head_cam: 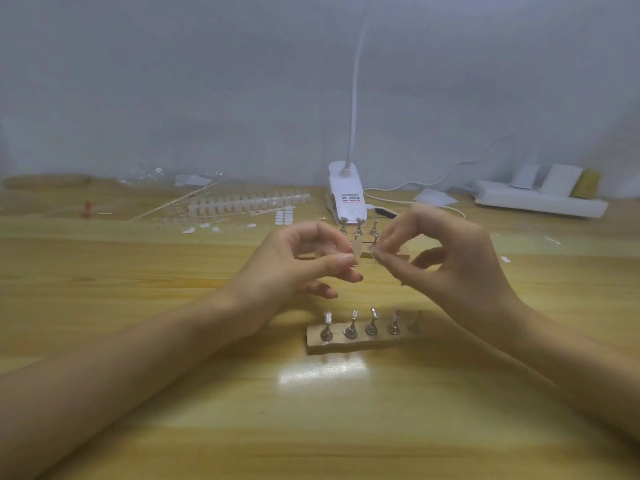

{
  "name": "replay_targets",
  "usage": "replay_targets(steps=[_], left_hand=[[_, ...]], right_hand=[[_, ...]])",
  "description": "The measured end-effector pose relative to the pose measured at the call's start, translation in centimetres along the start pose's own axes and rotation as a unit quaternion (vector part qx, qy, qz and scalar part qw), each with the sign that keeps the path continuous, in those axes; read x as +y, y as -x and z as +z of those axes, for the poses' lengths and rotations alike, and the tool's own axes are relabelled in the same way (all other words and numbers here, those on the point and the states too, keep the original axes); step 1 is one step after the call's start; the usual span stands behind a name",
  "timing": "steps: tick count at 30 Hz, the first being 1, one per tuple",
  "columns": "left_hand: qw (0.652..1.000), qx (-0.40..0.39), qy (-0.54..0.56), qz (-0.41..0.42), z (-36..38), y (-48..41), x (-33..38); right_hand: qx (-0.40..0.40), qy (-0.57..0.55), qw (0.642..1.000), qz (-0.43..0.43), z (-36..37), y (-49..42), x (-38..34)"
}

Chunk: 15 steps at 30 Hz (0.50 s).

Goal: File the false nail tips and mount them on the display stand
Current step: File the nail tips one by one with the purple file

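Head camera: left hand point(304, 261) pinches what looks like a clear nail tip point(356, 251) between thumb and forefinger, above the near display stand point(363, 341). Right hand point(450, 265) pinches a small pale piece point(374, 248), too blurred to name. A slack pinch could drop the tip; the right wrist could knock the half-hidden 5th peg point(415, 323).
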State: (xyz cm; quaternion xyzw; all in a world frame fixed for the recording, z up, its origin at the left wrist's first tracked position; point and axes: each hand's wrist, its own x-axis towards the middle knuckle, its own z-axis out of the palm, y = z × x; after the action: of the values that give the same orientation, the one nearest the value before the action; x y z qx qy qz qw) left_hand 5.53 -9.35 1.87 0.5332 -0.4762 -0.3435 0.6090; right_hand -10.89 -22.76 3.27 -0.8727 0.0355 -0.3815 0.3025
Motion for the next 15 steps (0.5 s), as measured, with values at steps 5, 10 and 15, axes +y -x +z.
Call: replay_targets(steps=[5, 10, 15], left_hand=[[0.912, 0.03, -0.325, 0.248, -0.7, 0.0, -0.3], [0.919, 0.015, -0.384, 0.091, -1.3, -0.2, -1.7], [0.834, 0.023, -0.545, 0.09, -1.7, -0.4, -1.7]], right_hand=[[0.015, -0.4, 0.853, 0.334, -0.6, -0.9, -0.2], [-0.02, -0.211, 0.937, 0.279, -1.3, -0.7, 0.5], [-0.049, -0.111, 0.966, 0.23, -1.2, -0.9, 0.9]])
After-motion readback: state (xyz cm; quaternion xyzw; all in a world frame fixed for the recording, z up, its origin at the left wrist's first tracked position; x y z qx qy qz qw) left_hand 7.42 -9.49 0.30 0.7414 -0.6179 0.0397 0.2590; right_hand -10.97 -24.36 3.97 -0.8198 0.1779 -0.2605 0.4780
